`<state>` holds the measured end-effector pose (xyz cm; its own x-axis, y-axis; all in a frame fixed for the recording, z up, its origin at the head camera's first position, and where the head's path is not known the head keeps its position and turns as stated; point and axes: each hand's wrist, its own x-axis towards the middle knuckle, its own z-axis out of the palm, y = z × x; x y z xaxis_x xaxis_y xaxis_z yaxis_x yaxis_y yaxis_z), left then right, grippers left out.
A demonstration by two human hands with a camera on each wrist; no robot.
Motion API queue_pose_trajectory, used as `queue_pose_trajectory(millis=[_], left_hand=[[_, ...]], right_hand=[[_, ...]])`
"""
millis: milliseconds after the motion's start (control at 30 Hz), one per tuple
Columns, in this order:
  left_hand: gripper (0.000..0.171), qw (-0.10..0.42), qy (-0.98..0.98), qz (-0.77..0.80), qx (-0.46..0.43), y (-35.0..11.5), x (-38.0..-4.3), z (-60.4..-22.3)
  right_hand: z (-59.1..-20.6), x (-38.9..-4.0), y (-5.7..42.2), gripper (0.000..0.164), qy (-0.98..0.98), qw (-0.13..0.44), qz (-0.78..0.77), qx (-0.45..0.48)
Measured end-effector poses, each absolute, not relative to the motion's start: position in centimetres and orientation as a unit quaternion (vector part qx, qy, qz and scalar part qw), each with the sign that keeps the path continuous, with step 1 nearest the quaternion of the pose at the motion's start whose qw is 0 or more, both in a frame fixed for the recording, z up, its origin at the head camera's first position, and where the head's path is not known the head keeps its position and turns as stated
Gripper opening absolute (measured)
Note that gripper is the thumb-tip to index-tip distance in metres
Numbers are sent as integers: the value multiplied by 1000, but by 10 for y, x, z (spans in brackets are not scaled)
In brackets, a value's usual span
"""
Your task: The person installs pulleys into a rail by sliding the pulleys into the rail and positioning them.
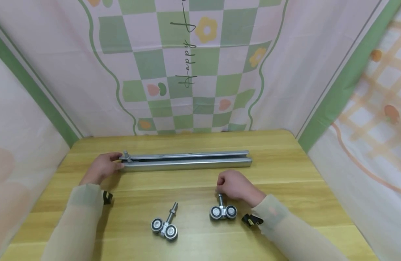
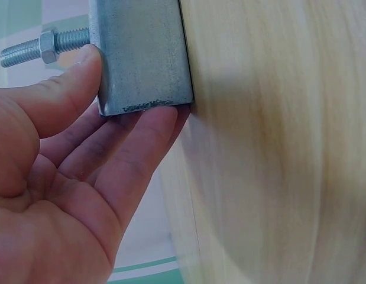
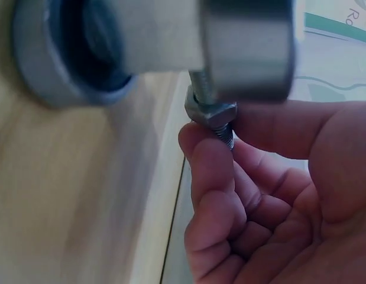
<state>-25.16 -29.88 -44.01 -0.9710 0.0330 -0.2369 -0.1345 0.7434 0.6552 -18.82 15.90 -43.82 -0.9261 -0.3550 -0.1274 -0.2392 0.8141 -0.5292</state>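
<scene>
Left hand (image 1: 102,167) flat — right hand (image 1: 234,186) pinching

Looks like a makeshift recording booth, not a real workshop: light wooden table (image 1: 285,159) boxed in on 3 sides by pink-and-green checkered flower-print cloth (image 1: 194,72), w/ bare galvanised steel track rail (image 1: 187,160) laid out.

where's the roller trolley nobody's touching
In the head view the free roller trolley lies on the wooden table near its front edge, left of the trolley held by the right hand and in front of the steel track.
</scene>
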Motion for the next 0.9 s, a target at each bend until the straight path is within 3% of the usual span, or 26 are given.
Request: queue_pose_trajectory(millis=[900], left_hand=[[61, 115, 925, 360, -32, -296, -250, -439]], right_hand=[[-399, -166, 166, 14, 952, 36, -243, -182]])
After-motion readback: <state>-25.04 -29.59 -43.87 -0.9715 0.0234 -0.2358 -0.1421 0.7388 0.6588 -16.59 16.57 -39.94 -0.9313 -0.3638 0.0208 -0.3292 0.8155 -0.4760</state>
